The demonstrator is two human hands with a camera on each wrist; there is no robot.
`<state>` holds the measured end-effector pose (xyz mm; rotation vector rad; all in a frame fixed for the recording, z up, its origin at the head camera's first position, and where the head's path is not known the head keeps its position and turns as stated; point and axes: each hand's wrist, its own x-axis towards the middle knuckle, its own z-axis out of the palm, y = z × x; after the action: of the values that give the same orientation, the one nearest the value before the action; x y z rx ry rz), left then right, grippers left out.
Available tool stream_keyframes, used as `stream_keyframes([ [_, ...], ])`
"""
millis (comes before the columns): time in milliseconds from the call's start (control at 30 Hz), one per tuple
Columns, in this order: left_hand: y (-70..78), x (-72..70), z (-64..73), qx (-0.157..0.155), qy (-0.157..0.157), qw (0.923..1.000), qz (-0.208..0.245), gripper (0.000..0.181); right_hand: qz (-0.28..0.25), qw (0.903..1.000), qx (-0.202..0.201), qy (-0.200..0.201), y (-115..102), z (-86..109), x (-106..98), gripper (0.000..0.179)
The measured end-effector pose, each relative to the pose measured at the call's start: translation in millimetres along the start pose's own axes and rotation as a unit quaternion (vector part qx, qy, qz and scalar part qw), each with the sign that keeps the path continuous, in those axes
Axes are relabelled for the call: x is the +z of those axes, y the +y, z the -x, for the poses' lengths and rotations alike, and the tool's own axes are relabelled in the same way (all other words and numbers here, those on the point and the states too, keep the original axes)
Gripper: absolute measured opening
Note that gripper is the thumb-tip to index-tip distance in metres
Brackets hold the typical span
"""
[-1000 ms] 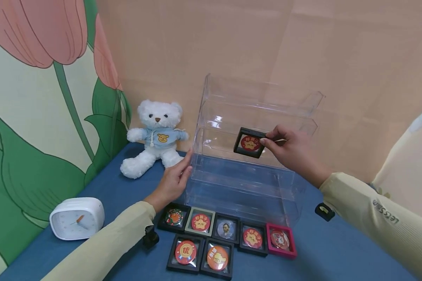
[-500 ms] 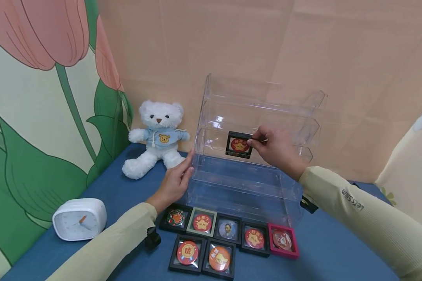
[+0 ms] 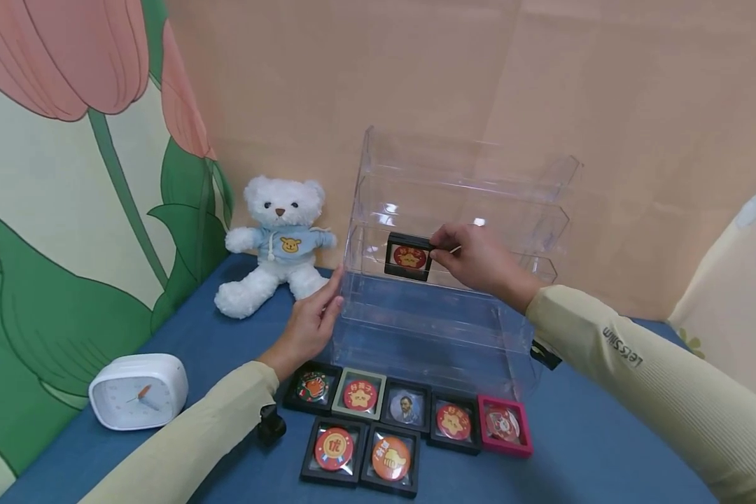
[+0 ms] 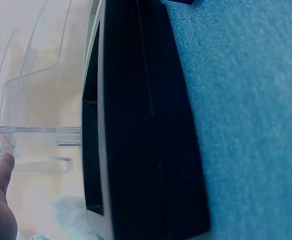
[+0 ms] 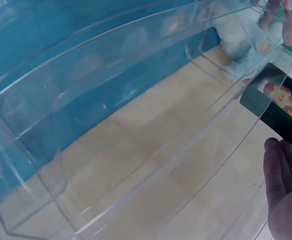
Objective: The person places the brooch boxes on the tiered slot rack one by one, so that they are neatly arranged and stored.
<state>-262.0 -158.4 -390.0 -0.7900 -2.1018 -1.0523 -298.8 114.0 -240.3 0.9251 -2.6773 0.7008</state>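
In the head view, my right hand point(image 3: 481, 260) pinches the right edge of a small black-framed badge point(image 3: 409, 257), a red disc with a yellow star figure. The framed badge stands nearly upright at the left part of a middle tier of a clear plastic tiered display rack point(image 3: 428, 327). My left hand point(image 3: 307, 323) rests with straight fingers against the rack's left side. The right wrist view shows the framed badge point(image 5: 288, 104) behind clear plastic, with my right fingers point(image 5: 280, 170) at its edge.
Several framed badges lie in two rows before the rack, among them a pink-framed one point(image 3: 504, 425) and a black-framed orange one point(image 3: 390, 458). A white teddy bear point(image 3: 283, 245) sits left of the rack. A white clock point(image 3: 138, 392) stands at the table's left.
My right hand has moved left along the tier with the framed badge, which has turned from tilted to nearly upright. My left hand stays at the rack's side.
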Motion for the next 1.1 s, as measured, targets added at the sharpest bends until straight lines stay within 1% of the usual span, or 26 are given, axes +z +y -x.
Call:
stream_keyframes([
  [133, 0.1, -0.8, 0.1, -0.008, -0.005, 1.0, 0.001, 0.053, -0.006, 0.9999, 0.008, -0.011, -4, -6.1, 2, 0.012],
  [433, 1.5, -1.6, 0.3, -0.02, -0.016, 0.9997, 0.008, 0.051, -0.021, 0.9997, 0.007, -0.008, -16, -19.8, 12, 0.011],
  [600, 3.4, -1.6, 0.2, -0.017, -0.014, 0.9996, 0.014, 0.051, -0.023, 0.9996, 0.006, -0.012, -20, -23.7, 14, 0.012],
  [800, 4.0, -1.2, 1.3, -0.015, -0.011, 0.9998, 0.003, 0.051, -0.027, 0.9994, 0.002, -0.02, -24, -28.4, 19, 0.011],
  [1000, 1.1, 0.0, 1.5, -0.013, -0.012, 0.9998, 0.004, 0.052, -0.012, 0.9999, 0.002, -0.012, -26, -31.5, 23, 0.011],
  [1100, -0.6, -0.6, 2.2, -0.009, -0.007, 0.9999, 0.001, 0.052, -0.017, 0.9998, 0.0, -0.008, -25, -32.0, 25, 0.01],
])
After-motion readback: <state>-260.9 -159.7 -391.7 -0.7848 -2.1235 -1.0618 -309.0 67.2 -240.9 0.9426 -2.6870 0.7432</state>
